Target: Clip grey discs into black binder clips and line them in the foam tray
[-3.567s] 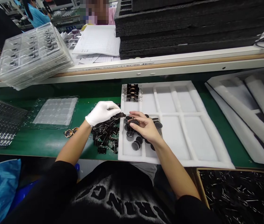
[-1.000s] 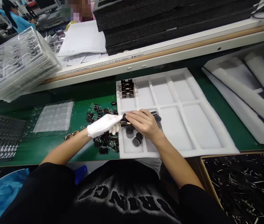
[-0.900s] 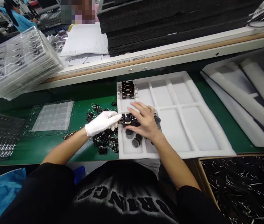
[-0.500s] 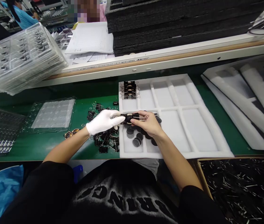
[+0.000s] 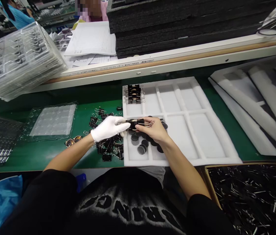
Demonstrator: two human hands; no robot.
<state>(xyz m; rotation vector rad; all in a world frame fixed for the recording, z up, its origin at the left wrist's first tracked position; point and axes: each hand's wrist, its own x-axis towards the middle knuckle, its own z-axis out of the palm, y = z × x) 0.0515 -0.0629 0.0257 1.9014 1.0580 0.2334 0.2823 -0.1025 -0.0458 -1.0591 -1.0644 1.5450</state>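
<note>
My left hand, in a white glove, is closed on the left end of a small dark assembly above the white foam tray. My bare right hand pinches its other end, where a black binder clip with wire handles shows. Between the fingers sits a dark round piece, partly hidden. Under and beside my right hand, several dark round discs lie in the tray. Loose black binder clips are heaped below my left hand. Clipped pieces stand in a row in the tray's upper left compartment.
Two gold-rimmed round pieces and a clear plastic tray lie on the left. Stacked clear trays and black foam sheets occupy the shelf. More white foam trays lean at right, above a box of binder clips.
The view has shifted slightly. Both hands keep hold of the assembly, and its round piece appears turned a little, with less of the pale rim showing.
</note>
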